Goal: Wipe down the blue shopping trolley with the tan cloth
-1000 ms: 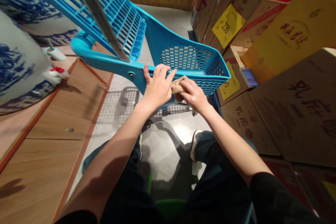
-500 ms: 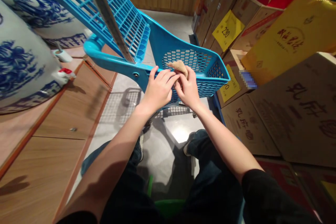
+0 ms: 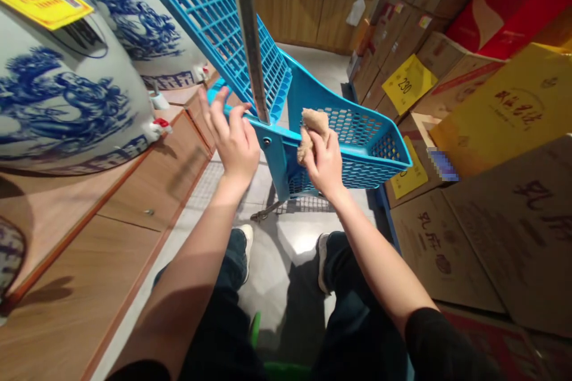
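Note:
A blue plastic shopping cart with a meshed basket stands in front of me, a grey metal bar rising across it. My right hand grips a crumpled tan cloth over the near rim of the basket. Part of the cloth sticks out above and to the left of the fingers. To the left, my left hand is raised beside the cart's handle end, fingers spread and slightly bent, with nothing in it.
Large blue-and-white ceramic jars stand on a wooden cabinet at the left. Stacked cardboard boxes and a yellow box line the right side. A wooden counter holding goods is at the back.
My left hand has come off the cloth and moved left, its fingers opening. The cloth stays in my right hand. The view has tilted up, showing more of the back counter.

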`<control>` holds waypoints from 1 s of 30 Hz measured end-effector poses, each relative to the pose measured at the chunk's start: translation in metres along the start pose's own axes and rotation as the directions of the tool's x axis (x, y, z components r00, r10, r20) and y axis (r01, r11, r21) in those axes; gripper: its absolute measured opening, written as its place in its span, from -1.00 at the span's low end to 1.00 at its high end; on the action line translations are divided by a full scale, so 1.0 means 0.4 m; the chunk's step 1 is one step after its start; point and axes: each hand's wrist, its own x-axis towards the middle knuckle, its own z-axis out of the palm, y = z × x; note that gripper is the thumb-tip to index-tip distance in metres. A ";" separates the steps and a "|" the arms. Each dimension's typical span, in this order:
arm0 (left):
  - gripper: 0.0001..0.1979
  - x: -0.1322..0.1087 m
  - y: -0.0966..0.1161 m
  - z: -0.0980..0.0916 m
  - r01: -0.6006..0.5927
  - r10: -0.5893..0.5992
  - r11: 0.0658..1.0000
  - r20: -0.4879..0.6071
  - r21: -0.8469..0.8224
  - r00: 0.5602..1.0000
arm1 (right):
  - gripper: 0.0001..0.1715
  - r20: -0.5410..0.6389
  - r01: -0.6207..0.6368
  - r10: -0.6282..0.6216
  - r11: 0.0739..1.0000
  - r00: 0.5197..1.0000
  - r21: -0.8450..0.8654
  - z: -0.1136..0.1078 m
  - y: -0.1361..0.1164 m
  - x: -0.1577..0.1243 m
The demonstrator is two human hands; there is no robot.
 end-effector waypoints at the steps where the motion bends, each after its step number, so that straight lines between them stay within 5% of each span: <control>1: -0.67 -0.002 -0.007 0.001 -0.001 0.001 1.000 0.024 -0.005 1.000 | -0.43 0.004 0.058 -0.058 0.998 0.998 0.004 0.008 -0.024 0.001; 4: -0.70 0.000 -0.024 -0.014 -0.002 0.002 1.000 0.115 0.000 0.993 | -0.37 0.034 0.137 -0.137 0.990 0.990 -0.011 0.014 -0.048 0.009; 9: -0.66 0.014 -0.034 -0.060 -0.125 0.102 0.990 0.280 0.067 0.954 | -0.52 0.098 0.084 -0.082 0.996 0.992 -0.014 -0.011 0.017 0.026; 14: -0.46 0.012 0.004 -0.069 -0.211 0.154 0.972 0.402 0.103 0.903 | -0.56 -0.059 0.050 -0.048 0.998 0.997 0.032 0.003 0.005 0.027; 18: -0.48 0.008 0.035 -0.060 -0.218 0.153 0.970 0.428 0.107 0.891 | -0.48 -0.155 0.127 -0.112 0.988 0.981 0.091 0.033 -0.051 0.022; 21: -0.54 0.008 0.050 -0.055 -0.227 0.162 0.968 0.420 0.110 0.893 | -0.53 -0.142 0.196 -0.180 0.975 0.973 0.109 0.029 -0.033 0.032; 26: -0.59 0.004 0.079 -0.040 -0.219 0.160 0.971 0.419 0.095 0.894 | -0.62 -0.204 0.010 0.006 0.997 0.979 0.077 -0.004 0.039 0.049; 30: -0.60 -0.006 0.104 -0.019 -0.214 0.164 0.973 0.388 0.090 0.907 | -0.47 -0.244 0.006 0.017 0.996 0.970 0.093 -0.003 -0.006 0.031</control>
